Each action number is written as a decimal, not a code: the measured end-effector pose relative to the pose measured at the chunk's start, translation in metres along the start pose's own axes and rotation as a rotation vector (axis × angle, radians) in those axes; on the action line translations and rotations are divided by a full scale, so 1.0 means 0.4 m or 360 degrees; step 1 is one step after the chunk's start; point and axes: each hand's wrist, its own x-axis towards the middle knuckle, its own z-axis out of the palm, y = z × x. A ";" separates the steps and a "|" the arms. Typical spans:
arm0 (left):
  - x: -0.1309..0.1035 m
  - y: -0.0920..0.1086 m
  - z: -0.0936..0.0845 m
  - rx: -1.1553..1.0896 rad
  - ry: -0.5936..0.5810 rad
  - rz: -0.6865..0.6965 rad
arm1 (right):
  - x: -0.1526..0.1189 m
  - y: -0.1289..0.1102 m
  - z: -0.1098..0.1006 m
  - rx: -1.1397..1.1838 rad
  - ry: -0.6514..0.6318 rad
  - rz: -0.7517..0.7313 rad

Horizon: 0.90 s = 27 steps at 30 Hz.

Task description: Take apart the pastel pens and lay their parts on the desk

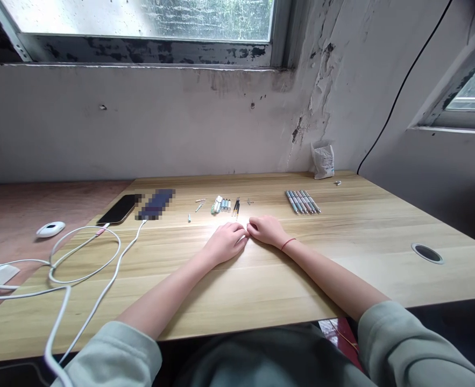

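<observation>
My left hand (pixel 227 240) and my right hand (pixel 266 230) meet at the middle of the desk, their curled fingertips close together. Both are closed; whatever is between the fingers is hidden or too small to make out. Just beyond the fingertips lie several slim dark-and-orange pen refills (pixel 236 207). To their left is a small group of pale and blue pen barrel parts (pixel 223 205). Tiny springs (pixel 250 202) lie to the right of the refills. Farther left are small slender pieces (pixel 199 206) and a short light-blue piece (pixel 189 218). Several assembled pens (pixel 303 202) lie in a neat row at the right.
On the left lie a black phone (pixel 119 209) and a blurred-out dark phone (pixel 155 204), with looped white cables (pixel 118 266). A white rounded device (pixel 50 229) is beyond them. A white packet (pixel 323 160) stands by the wall. A round grommet (pixel 427 253) sits in the desk at right.
</observation>
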 end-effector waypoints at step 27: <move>0.117 -0.415 -0.106 0.0338 -0.0179 -0.1344 | -0.004 0.001 -0.010 0.0044 -0.0001 -0.0062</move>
